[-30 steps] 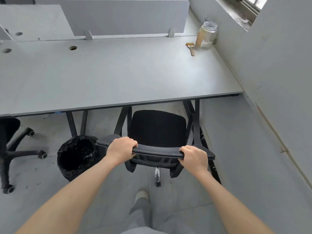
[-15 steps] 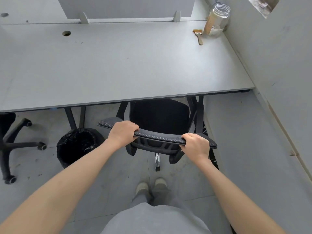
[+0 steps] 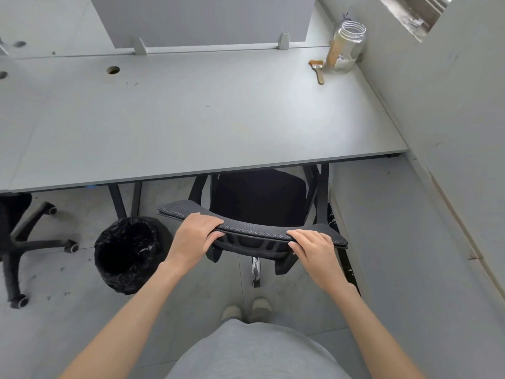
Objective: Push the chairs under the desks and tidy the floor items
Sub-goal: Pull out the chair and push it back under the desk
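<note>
Since then my right hand [image 3: 314, 247] fingers have loosened flat on the chair [image 3: 254, 231]; left hand [image 3: 194, 236] grips it. Two chairs, one lined bin [image 3: 125, 255], one jar [image 3: 347, 46] holding powder.

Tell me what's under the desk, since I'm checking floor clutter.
Under the desk: the black chair's seat, dark desk legs, and a second chair partly under at left. Farther back is hidden by the desktop.

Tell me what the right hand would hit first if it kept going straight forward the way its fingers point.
The right hand already rests on the black mesh chair backrest; beyond that, likely the grey desk's front edge, though depth is unclear.
</note>
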Action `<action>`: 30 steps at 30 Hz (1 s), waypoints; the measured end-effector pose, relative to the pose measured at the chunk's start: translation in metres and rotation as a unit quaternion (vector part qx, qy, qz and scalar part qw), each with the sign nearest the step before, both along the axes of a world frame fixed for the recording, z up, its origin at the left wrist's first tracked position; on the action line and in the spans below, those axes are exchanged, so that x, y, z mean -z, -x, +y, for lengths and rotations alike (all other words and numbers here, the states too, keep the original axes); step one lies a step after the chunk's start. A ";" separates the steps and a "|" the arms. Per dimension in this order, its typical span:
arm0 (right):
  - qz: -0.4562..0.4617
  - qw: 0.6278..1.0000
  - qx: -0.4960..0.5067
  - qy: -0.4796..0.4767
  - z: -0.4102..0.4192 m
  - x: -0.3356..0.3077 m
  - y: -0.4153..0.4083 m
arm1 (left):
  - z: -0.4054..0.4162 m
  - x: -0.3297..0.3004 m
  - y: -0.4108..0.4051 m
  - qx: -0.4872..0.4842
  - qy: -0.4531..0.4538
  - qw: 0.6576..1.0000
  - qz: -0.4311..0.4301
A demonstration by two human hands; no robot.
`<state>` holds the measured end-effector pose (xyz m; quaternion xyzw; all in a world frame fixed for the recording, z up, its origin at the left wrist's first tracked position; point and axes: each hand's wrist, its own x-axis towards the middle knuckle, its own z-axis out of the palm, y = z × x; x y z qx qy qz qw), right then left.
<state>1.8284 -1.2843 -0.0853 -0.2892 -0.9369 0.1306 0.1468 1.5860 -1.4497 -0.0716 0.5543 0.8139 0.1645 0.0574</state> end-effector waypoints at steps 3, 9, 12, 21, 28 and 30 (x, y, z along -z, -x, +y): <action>0.020 0.999 0.020 0.021 -0.001 0.001 0.003 | -0.004 0.001 -0.003 -0.027 -0.004 1.000 -0.015; 0.015 0.999 -0.013 0.042 0.010 0.002 -0.009 | -0.005 -0.002 -0.017 -0.024 -0.018 1.000 -0.001; 0.004 0.998 -0.036 0.050 0.023 0.001 -0.017 | -0.004 -0.003 -0.032 -0.011 -0.017 0.999 0.028; -0.031 0.994 -0.083 0.064 0.041 -0.005 -0.018 | -0.014 0.001 -0.051 -0.033 -0.005 0.999 0.041; -0.047 0.992 -0.108 0.042 0.036 -0.010 -0.005 | -0.034 0.004 -0.053 -0.073 -0.029 0.997 -0.013; -0.046 0.992 -0.113 0.012 0.031 -0.011 -0.001 | -0.038 0.005 -0.054 -0.091 -0.040 0.994 -0.033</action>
